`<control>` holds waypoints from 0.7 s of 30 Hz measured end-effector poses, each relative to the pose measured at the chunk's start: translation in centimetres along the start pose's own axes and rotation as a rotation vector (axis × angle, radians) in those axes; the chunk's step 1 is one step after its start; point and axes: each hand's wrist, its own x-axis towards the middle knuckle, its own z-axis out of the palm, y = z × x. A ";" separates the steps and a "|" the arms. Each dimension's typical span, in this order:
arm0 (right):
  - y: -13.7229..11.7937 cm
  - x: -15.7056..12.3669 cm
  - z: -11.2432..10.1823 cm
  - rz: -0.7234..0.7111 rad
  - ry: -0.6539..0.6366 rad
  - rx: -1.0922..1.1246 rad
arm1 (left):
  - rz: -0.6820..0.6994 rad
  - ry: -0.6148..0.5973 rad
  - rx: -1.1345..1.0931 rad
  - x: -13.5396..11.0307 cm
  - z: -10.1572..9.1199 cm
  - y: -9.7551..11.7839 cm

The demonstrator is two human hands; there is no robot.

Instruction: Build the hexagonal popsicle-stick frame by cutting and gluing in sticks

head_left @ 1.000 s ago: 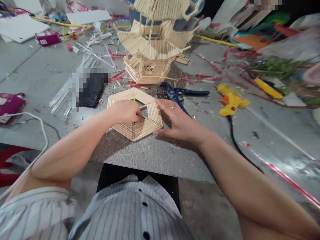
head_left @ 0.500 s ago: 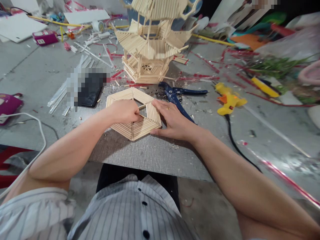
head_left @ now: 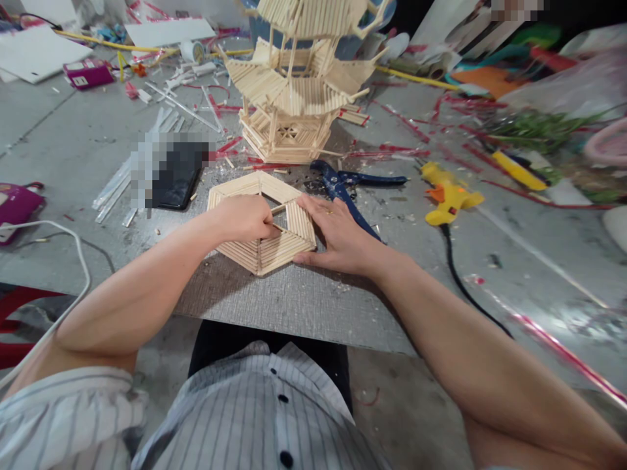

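A flat hexagonal frame of pale wooden sticks [head_left: 281,251] lies on the grey table in front of me, with an opening at its centre. Over its left part rests my left hand [head_left: 245,217], closed, its curled fingertips at the inner edge of the opening. Whatever those fingers pinch is hidden beneath them. Thin sticks cross the opening beside the knuckles. My right hand [head_left: 340,236] grips the frame's right side, fingers on the upper right corner and thumb at the lower right one.
Behind the frame stands a tiered stick pagoda [head_left: 294,91]. Blue-handled cutters [head_left: 343,189] and a yellow glue gun [head_left: 448,196] lie to the right. A dark phone [head_left: 179,176] and clear glue sticks [head_left: 115,186] are at the left. A white cable [head_left: 81,248] runs past my left arm.
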 end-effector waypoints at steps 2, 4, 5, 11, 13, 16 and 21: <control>0.0 0.0 0.0 -0.003 0.005 -0.002 | 0.004 0.001 -0.009 0.0 0.0 0.0; 0.0 -0.1 0.1 -0.007 0.013 -0.001 | -0.002 0.001 -0.012 0.0 0.0 -0.1; 0.0 -0.1 0.1 -0.009 0.016 0.001 | -0.004 0.002 -0.010 0.0 0.0 0.0; 0.0 -0.1 0.0 -0.004 0.007 -0.002 | 0.002 -0.003 0.020 0.0 0.0 0.1; 0.0 0.0 0.0 -0.004 0.007 -0.001 | 0.000 -0.007 0.023 0.0 0.0 0.0; 0.0 0.0 0.0 -0.001 0.004 0.000 | 0.005 -0.001 0.025 0.0 0.0 0.0; 0.1 0.0 0.1 -0.007 0.005 -0.001 | 0.006 0.013 0.028 0.0 0.0 0.0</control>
